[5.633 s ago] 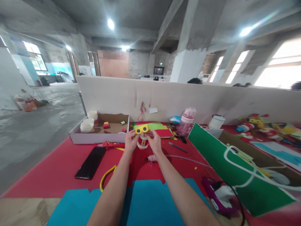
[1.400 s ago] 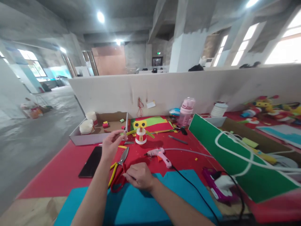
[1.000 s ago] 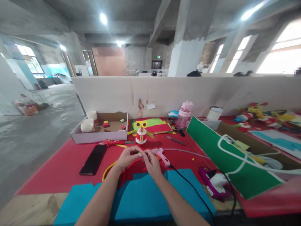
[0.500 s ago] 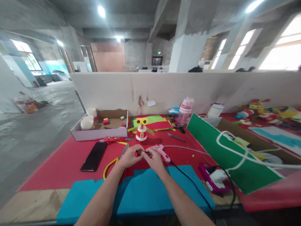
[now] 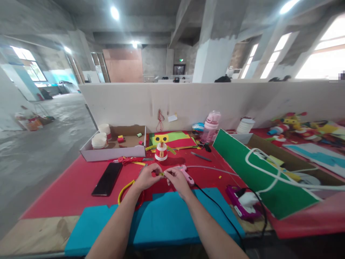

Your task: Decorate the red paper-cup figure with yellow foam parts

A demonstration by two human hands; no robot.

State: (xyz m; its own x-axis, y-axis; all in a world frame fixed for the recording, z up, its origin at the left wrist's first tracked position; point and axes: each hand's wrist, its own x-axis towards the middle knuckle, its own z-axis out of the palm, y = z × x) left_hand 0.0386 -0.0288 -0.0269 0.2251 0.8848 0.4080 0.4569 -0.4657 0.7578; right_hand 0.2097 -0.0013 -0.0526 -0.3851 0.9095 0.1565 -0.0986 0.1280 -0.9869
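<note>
My left hand [image 5: 148, 177] and my right hand [image 5: 177, 180] meet over the red table, fingertips pinched around a small yellow-green piece [image 5: 161, 174]. It looks like paper; its exact shape is mostly hidden by my fingers. Just behind my right hand lies a pink glue gun [image 5: 188, 177], partly covered by that hand. Yellow-handled scissors [image 5: 123, 190] lie under and left of my left wrist. Beyond my hands stands a red and white paper-cup figure [image 5: 161, 154] with green folded paper arms and a coil on top.
A black phone [image 5: 107, 179] lies to the left, near a shallow box [image 5: 113, 154] holding cups and paper rolls. A green board [image 5: 261, 176], white cable and purple power strip [image 5: 239, 205] sit at right. A pen [image 5: 201, 157] and pink bottle [image 5: 211, 126] are farther back.
My fingers have shifted around the small piece, and more of its yellow-green side shows between them. My right fingers are spread slightly differently. The surrounding things stay where they were.
</note>
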